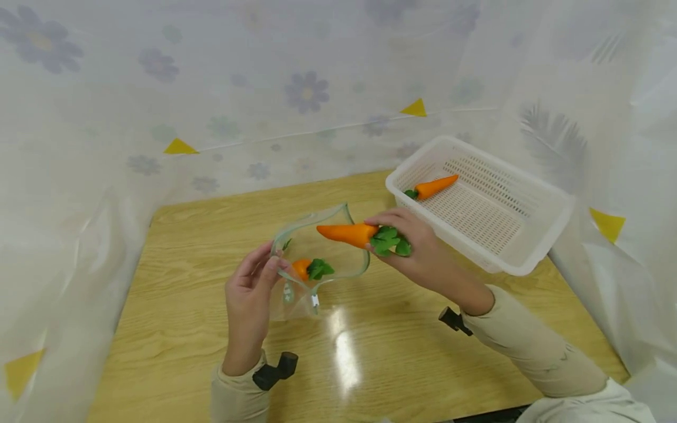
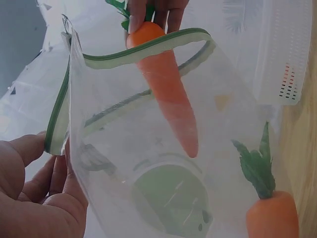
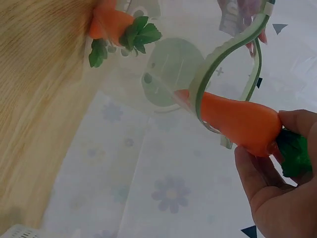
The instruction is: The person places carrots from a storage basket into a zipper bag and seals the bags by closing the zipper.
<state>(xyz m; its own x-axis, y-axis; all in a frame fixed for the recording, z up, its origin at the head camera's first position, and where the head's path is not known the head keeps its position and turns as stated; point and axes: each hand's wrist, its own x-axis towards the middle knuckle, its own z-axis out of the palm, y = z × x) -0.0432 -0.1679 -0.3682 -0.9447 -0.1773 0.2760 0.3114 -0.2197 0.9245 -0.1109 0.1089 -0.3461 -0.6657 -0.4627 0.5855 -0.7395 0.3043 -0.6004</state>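
A clear zip bag (image 2: pixel 124 148) with a green zip edge hangs with its mouth spread wide. My left hand (image 1: pixel 251 299) pinches the zip edge on the left side between thumb and fingers. My right hand (image 1: pixel 423 252) grips a toy carrot (image 1: pixel 349 234) by its leafy top end. The pointed tip of that carrot is inside the bag's mouth, as the right wrist view shows. At the bottom of the bag lies carrot in orange with green leaves (image 3: pixel 143 34), partly hidden; another orange piece (image 3: pixel 104 20) shows beside it.
On the right of the wooden table (image 1: pixel 185 352) stands a white plastic basket (image 1: pixel 529 258) with one carrot (image 1: pixel 436 187) in it. Flowered sheeting (image 1: pixel 238 88) hangs around the table's back and sides.
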